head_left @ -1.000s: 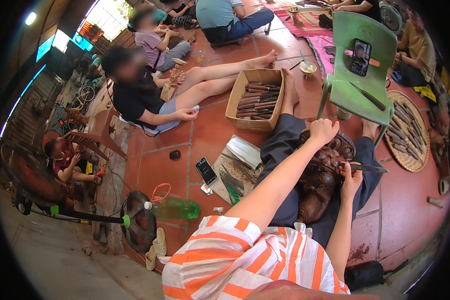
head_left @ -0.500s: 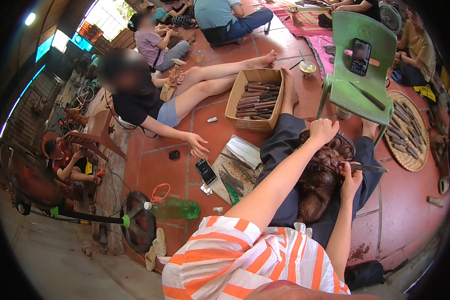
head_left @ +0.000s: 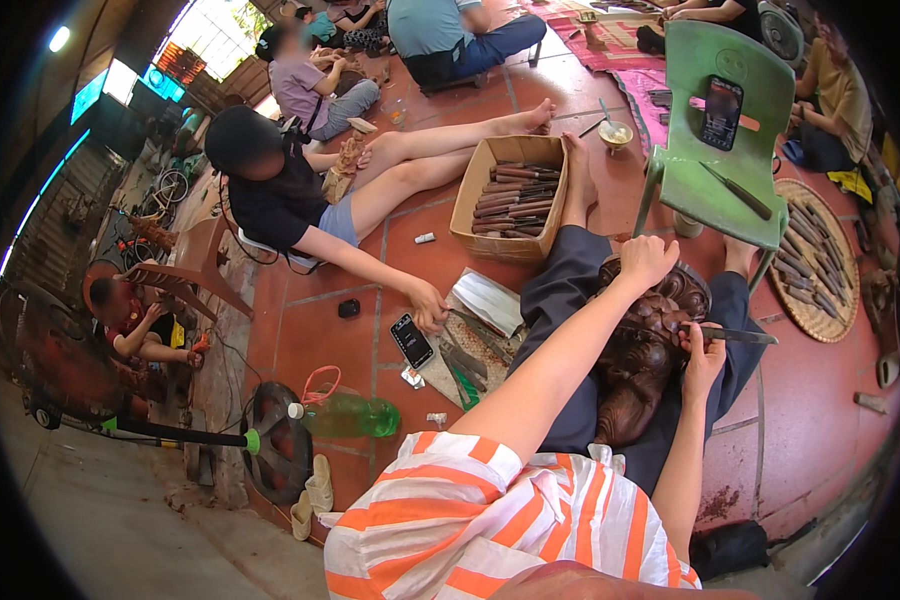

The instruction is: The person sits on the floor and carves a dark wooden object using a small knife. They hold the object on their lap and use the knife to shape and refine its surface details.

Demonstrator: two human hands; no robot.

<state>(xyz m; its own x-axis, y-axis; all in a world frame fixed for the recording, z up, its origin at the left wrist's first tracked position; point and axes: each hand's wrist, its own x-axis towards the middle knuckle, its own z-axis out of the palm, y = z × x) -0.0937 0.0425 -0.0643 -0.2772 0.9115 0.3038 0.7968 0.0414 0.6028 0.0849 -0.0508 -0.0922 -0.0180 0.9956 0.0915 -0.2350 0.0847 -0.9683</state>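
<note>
A dark brown wood carving [head_left: 638, 375] with rounded, figured shapes lies between my legs. My left hand [head_left: 650, 262] is closed on its far end, with the fingertips partly hidden. On the carving's right side, my right hand [head_left: 704, 362] grips a carving knife [head_left: 745, 335], a long narrow tool pointing to the right. Part of the knife is hidden by my fingers. To my left, a co-worker's hand [head_left: 429, 308] reaches down at the edge of a mat [head_left: 436, 377] bearing several metal carving tools.
A cardboard box [head_left: 457, 215] of wooden-handled tools stands ahead. A green chair [head_left: 685, 190] holds a phone and a knife; beside it lies a round woven tray [head_left: 838, 325] of tools. Left are a phone [head_left: 411, 341], a green bottle [head_left: 355, 417] and a fan [head_left: 276, 440].
The co-worker's open hand has moved right and down onto the tools by the mat, and their head has turned downward. My hands, the knife and the carving show no clear movement.
</note>
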